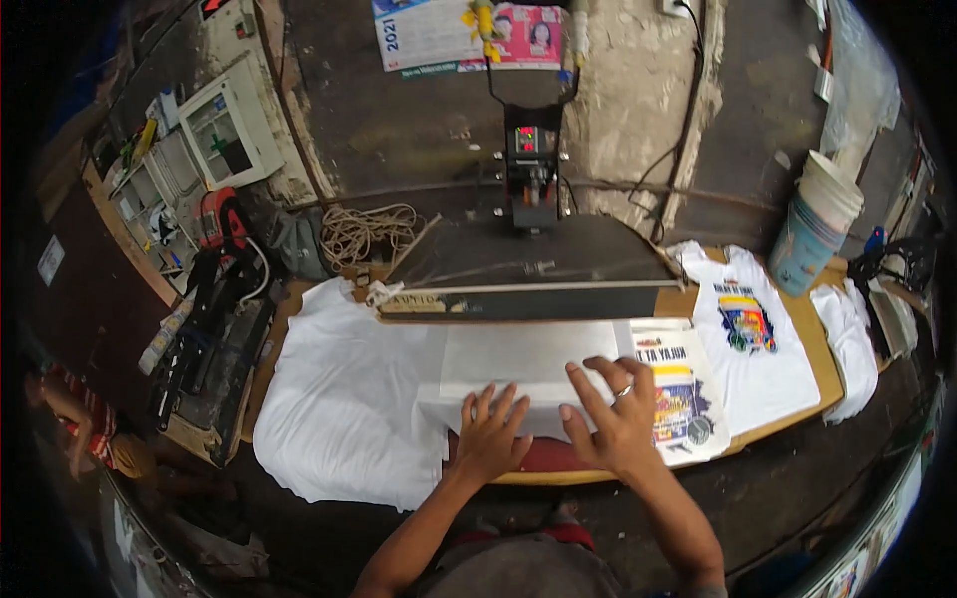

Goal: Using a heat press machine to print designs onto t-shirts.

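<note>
My left hand (491,435) lies flat, fingers spread, on the near edge of a white T-shirt (528,364) laid over the lower platen of a heat press (528,254). Beside it my right hand (618,414), with a ring on one finger, presses palm down on the same shirt's right part. The press's dark upper plate stands raised behind the shirt. Just right of my right hand lies a printed transfer sheet (683,399) with a colourful design.
A pile of white shirts (344,399) covers the left of the wooden table. A printed white shirt (753,334) lies to the right, near a white bucket (817,219). Coiled rope (364,231) and tools sit at the back left.
</note>
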### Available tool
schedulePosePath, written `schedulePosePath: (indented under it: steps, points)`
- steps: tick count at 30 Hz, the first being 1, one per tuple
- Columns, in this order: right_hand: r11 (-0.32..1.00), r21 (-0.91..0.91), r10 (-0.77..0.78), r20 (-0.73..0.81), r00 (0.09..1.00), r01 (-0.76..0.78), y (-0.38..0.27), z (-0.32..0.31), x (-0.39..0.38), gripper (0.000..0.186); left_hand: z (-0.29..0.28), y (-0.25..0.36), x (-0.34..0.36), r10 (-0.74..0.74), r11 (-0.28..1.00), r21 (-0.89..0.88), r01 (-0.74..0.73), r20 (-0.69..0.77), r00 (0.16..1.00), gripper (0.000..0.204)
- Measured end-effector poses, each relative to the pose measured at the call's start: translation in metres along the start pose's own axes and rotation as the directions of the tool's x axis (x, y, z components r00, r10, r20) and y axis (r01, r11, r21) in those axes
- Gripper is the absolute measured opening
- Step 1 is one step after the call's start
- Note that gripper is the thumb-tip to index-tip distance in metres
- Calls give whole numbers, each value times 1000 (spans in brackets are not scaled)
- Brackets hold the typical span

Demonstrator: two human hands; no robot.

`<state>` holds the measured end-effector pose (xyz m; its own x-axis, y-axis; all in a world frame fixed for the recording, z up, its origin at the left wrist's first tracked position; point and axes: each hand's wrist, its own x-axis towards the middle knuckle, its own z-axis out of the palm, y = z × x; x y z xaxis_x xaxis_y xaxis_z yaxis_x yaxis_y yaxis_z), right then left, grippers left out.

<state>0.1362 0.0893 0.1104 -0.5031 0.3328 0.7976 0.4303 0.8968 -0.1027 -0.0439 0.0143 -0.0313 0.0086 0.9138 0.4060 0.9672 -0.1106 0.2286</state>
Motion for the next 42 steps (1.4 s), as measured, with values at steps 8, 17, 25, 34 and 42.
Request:
schedulePosePath:
  steps: [8, 17, 25, 34, 42]
  points:
    - [861, -284, -501, -331, 799, 422, 119, 16, 270, 18, -4, 2, 12, -65, 997, 53, 60, 98, 993, 58]
    - [920, -391, -39, 7, 999, 39, 154, 42, 466, 50, -5, 6, 13, -133, 991, -11, 134, 22, 991, 51]
    - [897, -438, -103, -78, 992, 59, 143, 54, 437, 53, -4, 7, 23, -181, 983, -20, 182, 8, 983, 50]
    - [944, -324, -126, -163, 979, 68, 76, 27, 337, 45, 1, 6, 21, -145, 989, -51, 141, -66, 987, 50]
    - [922, -367, -202, -176, 963, 127, 56, 28, 277, 30, -11, 21, 3, -198, 975, -133, 179, -144, 970, 47]
